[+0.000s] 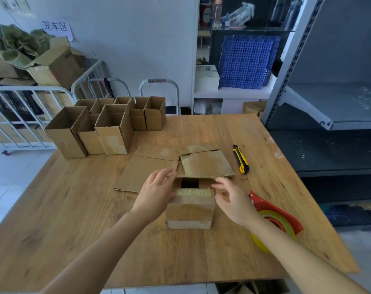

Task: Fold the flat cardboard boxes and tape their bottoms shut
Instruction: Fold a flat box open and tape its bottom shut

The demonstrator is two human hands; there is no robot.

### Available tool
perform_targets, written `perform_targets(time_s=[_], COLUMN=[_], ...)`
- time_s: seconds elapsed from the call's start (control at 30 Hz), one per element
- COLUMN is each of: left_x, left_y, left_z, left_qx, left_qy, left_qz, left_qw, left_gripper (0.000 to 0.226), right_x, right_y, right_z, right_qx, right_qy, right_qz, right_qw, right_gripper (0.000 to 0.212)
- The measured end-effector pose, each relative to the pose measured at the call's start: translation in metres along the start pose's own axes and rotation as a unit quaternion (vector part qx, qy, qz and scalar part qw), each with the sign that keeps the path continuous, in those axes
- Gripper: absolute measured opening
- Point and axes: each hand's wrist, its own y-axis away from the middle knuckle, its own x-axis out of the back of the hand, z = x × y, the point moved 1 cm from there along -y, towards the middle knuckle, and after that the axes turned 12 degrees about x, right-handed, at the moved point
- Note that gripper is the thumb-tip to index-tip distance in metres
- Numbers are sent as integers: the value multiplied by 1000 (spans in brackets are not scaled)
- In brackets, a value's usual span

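two bare forearms reach in from the bottom edge, and the left hand point(157, 194) and right hand point(233, 200) flank a small brown cardboard box point(190, 209) standing at the centre of the frame on the worn wooden table point(84, 230). its upturned end is half closed: the near flap, striped with old yellowish tape, is folded in and a dark gap shows behind it. left fingers lie nearly straight over the box's left top edge with the thumb on the near flap, pressing rather than gripping, probably to hold the side flap down. right fingers are loose and spread beside the right top edge, gripping nothing; i cannot tell whether they touch it. both hands look placed to bring the flaps together before taping.

one red tape dispenser with a yellowish roll point(273, 217) lies just right of the right wrist, within easy reach for that step. one yellow-and-black utility knife point(241, 159) lies right of centre, apart from the box.

one flattened cardboard carton point(142, 172) lies just above the left hand, likely waiting its turn. a second taped cardboard sheet point(205, 162) lies just above the box; whether it is a separate flat carton or this box's far flap, i cannot tell.

about eight upright open cardboard boxes point(108, 128) stand clustered at upper left of the table; the back ones partly hide each other.
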Motion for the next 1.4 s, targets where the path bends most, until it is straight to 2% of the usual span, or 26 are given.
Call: perform_targets(time_s=[0.07, 0.13, 0.33, 0.47, 0.57, 0.67, 0.87, 0.97, 1.1, 1.23, 1.4], left_x=[-1, -4, -9, -12, -19, -22, -17, -15, -17, -15, -13], left_y=[3, 5, 4, 7, 4, 2, 5, 3, 2, 1, 3], left_z=[-2, -4, -4, -3, 1, 4, 0, 0, 5, 9, 9], left_qx=[-27, -22, 4, -2, -30, -35, -54, -75, -66, -61, -66], left_qy=[-5, -1, 18, 11, 5, 19, -8, -41, -39, -40, -21], left_qz=[-2, -28, -45, -34, -7, -20, -30, -34, -56, -67, -88], left_qw=[1000, 999, 999, 999, 999, 999, 998, 996, 995, 995, 994], left_gripper=[44, 42, 44, 39, 37, 39, 49, 53, 55, 56, 49], right_x=[3, 2, -8, -15, -21, -24, -24, -30, -31, -26, -21], right_y=[-1, -1, -4, -7, -10, -11, -6, -6, -3, 1, 6], right_z=[-1, -2, -4, -6, -6, -6, -8, -10, -10, -2, -2], right_qx=[-18, -15, 23, 7, -2, -6, 25, 69, 117, 111, 108], right_qy=[-35, -24, 53, 63, 84, 77, 118, 201, 273, 244, 219], right_qz=[53, 77, -14, 11, 45, 68, 13, 8, -30, -92, -116], right_qw=[998, 997, 998, 998, 995, 995, 993, 977, 954, 959, 963], right_gripper=[43, 46, 45, 43, 34, 28, 37, 48, 42, 51, 61])
